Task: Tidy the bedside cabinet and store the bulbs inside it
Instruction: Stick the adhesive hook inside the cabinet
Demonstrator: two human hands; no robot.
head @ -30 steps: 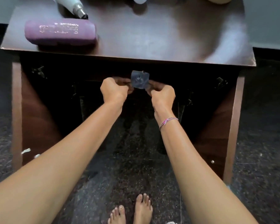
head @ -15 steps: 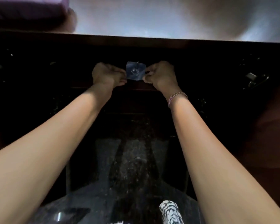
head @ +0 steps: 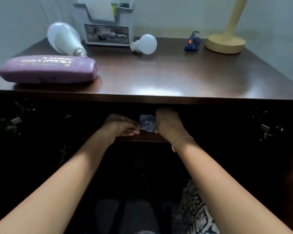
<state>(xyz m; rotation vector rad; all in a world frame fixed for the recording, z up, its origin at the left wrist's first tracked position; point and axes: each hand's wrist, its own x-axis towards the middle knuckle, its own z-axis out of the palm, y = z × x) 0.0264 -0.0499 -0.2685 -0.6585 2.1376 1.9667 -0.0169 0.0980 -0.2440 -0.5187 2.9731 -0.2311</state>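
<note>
A dark wooden bedside cabinet (head: pixel 159 78) stands in front of me, its inside black and open below the top. Inside it, at a shelf edge (head: pixel 142 138), both hands hold a small bluish-grey folded piece (head: pixel 147 123). My left hand (head: pixel 120 126) lies with fingers stretched, their tips touching the piece's left side. My right hand (head: pixel 167 124) is curled round its right side. On the top lie a large white bulb (head: pixel 64 38) at the back left and a smaller white bulb (head: pixel 145 43) near the middle.
A purple glasses case (head: pixel 47 69) lies at the front left of the top. A white box with papers (head: pixel 107 21) stands at the back. A small blue object (head: pixel 192 42) and a yellow lamp base (head: pixel 225 42) sit at the back right. Hinges (head: pixel 269 128) show inside.
The view has tilted up, so the cabinet top and its objects show again. Both hands have stayed inside the cabinet with the small piece, now lower, at the shelf edge; left fingers have straightened.
</note>
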